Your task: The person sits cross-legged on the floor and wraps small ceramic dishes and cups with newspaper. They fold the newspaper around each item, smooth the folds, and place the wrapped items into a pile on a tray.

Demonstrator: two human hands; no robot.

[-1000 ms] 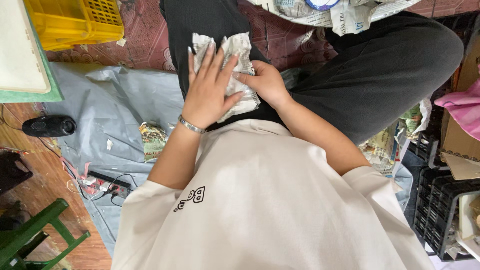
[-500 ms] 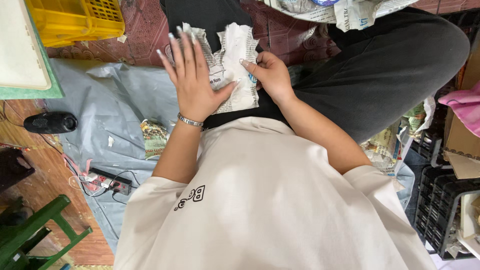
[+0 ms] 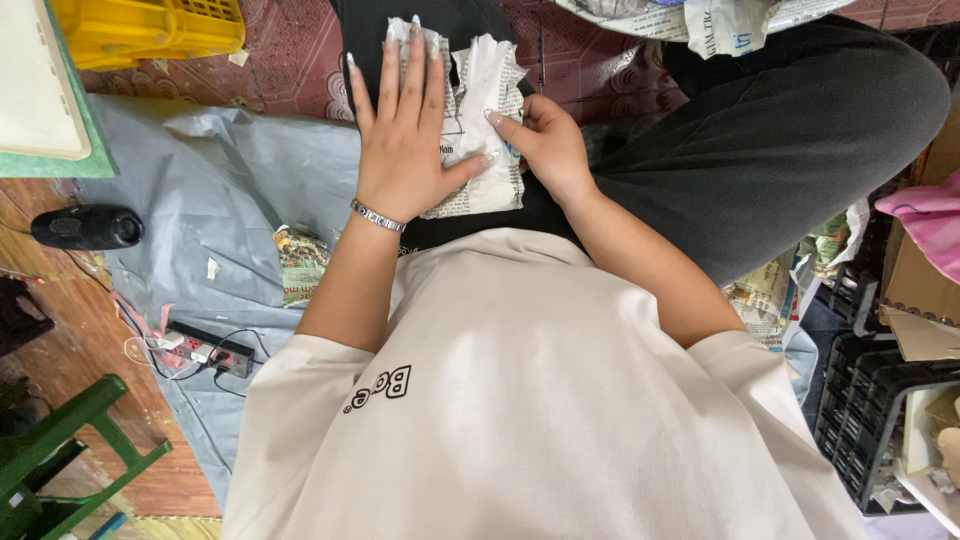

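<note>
Both hands (image 3: pixel 470 140) farther up newspaper (image 3: pixel 480 130)

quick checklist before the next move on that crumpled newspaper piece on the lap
1. Left hand flat on the newspaper piece: ok.
2. Right hand pinching the paper's right edge: ok.
3. Paper fully smoothed: not ok, wrinkles and ragged edges show.
4. Paper resting on the dark trouser leg: ok.
5. Paper part under the left palm flat: cannot tell, hidden.
6. Bracelet free of the paper: ok.
</note>
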